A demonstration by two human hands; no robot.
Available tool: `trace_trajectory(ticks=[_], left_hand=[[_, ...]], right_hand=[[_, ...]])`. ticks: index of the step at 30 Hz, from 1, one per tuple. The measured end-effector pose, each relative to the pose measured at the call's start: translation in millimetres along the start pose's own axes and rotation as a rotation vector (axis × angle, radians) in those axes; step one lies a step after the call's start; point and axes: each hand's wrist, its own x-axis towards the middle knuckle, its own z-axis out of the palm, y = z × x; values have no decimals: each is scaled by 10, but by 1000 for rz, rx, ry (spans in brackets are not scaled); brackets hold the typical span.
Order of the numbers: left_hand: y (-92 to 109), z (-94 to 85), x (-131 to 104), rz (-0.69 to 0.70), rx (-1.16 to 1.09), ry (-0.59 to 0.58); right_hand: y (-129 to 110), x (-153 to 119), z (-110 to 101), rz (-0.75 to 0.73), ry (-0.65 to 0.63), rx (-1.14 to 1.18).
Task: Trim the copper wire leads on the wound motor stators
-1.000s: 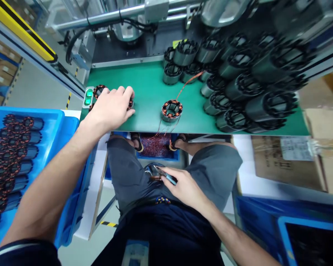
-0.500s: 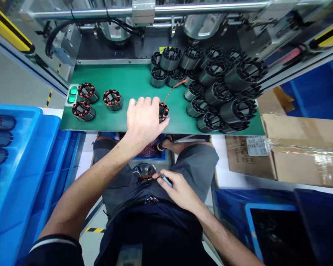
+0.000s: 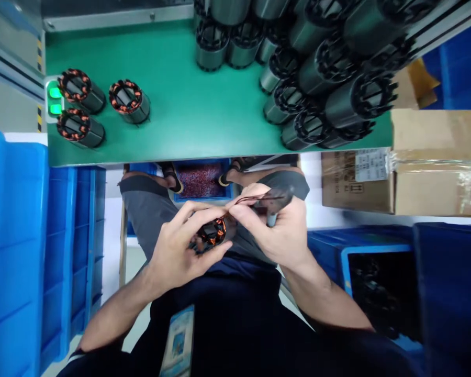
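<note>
My left hand (image 3: 182, 243) is wrapped round a copper-wound stator (image 3: 214, 232), held above my lap with its wound end showing. My right hand (image 3: 280, 225) pinches the stator's dark red wire lead (image 3: 249, 199) and also holds a tool with a light blue handle (image 3: 272, 219), mostly hidden and blurred. The two hands meet at the wire. On the green table (image 3: 172, 120), three copper-wound stators (image 3: 129, 102) stand at the left. Several black stators without copper (image 3: 308, 128) are stacked at the right.
Blue bins (image 3: 15, 251) are stacked at the left. A cardboard box (image 3: 435, 162) sits at the right, above an open blue bin (image 3: 347, 272) with dark parts. Below the table's front edge is a blue tray of reddish bits (image 3: 200, 180). Two green lights (image 3: 55, 100) glow at the table's left end.
My left hand has lifted the wound stator off the table and brought it toward my lap. My right hand has risen with the tool and taken the wire. The view has tilted down.
</note>
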Motion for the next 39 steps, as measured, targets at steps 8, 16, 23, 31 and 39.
trace_trajectory(ticks=[8, 16, 23, 31, 39], left_hand=[[-205, 244, -252, -121, -499, 201], [-38, 351, -197, -464, -1046, 220], [-13, 288, -120, -404, -906, 501], [-167, 325, -228, -181, -367, 526], [-163, 210, -302, -38, -77, 342]], right_hand=[[165, -216, 201, 224, -66, 249], [53, -218, 251, 220, -141, 121], [162, -452, -19, 170, -294, -139], [93, -545, 48, 23, -469, -250], [134, -536, 65, -54, -402, -274]])
